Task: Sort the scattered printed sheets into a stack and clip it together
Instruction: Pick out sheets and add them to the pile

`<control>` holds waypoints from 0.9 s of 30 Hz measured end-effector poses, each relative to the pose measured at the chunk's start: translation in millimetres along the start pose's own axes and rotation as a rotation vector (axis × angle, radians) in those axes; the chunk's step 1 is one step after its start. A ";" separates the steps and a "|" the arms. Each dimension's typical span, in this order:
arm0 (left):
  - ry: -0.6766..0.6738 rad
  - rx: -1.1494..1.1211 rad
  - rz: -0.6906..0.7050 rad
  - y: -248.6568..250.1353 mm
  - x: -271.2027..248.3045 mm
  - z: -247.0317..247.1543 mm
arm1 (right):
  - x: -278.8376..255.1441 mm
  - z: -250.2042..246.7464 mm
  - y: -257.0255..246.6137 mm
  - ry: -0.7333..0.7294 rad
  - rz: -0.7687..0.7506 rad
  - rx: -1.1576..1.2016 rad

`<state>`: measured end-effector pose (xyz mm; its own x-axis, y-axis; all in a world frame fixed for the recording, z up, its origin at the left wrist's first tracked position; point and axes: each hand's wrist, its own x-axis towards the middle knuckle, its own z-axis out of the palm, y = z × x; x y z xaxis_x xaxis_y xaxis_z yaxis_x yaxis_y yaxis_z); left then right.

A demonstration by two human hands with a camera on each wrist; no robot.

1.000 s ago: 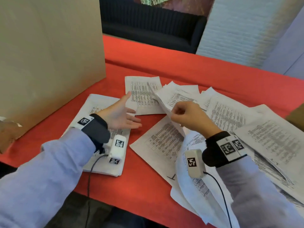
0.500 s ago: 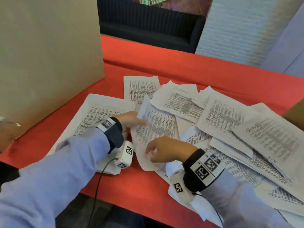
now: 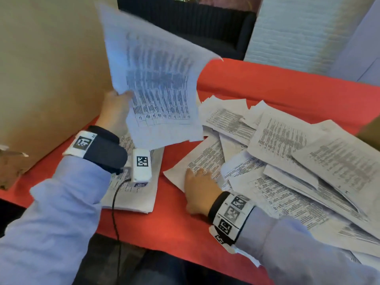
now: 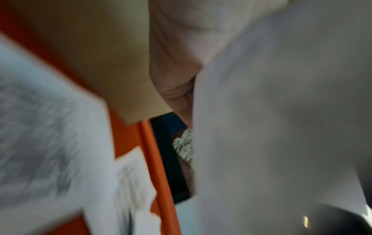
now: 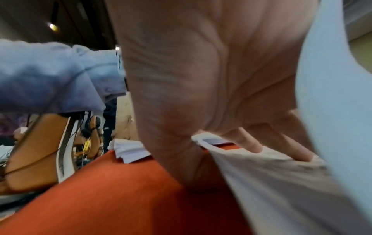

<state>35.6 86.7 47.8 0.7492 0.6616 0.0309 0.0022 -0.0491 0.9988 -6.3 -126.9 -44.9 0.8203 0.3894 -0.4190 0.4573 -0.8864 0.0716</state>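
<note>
My left hand (image 3: 117, 105) grips a printed sheet (image 3: 156, 79) by its left edge and holds it up in the air, blurred, above the neat stack (image 3: 133, 194) on the red table (image 3: 267, 85). In the left wrist view the raised sheet (image 4: 281, 111) fills the right side beside my palm. My right hand (image 3: 197, 188) lies on the near corner of another printed sheet (image 3: 205, 161) at the left of the scattered pile (image 3: 298, 157). The right wrist view shows its fingers (image 5: 251, 143) spread and pressing down on that sheet (image 5: 271, 182).
A tall cardboard box (image 3: 47, 68) stands at the left, close to the raised sheet. A second brown box corner (image 3: 370, 134) shows at the right edge. A dark sofa (image 3: 195, 23) sits behind the table. Bare red cloth (image 3: 174, 229) lies between the stack and the pile.
My left hand has taken a sheet and lifted it up to the left, over the stack. My right hand has let that sheet go and moved onto another sheet of the pile.
</note>
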 end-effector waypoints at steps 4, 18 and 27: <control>-0.164 -0.197 -0.255 -33.2 -2.1 -9.3 | 0.0 -20.9 9.8 0.175 -0.109 0.043; -0.445 -0.257 -0.280 -56.7 -70.7 88.8 | -80.3 -194.2 179.4 1.316 -0.362 0.721; -0.510 -0.072 -0.338 -100.2 -86.7 142.3 | -47.6 -128.9 166.1 0.487 -0.118 0.113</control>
<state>64.7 -72.3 -60.4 0.9373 0.1894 -0.2926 0.2637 0.1633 0.9507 74.9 -260.4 103.6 0.8426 0.5358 0.0544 0.5384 -0.8406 -0.0600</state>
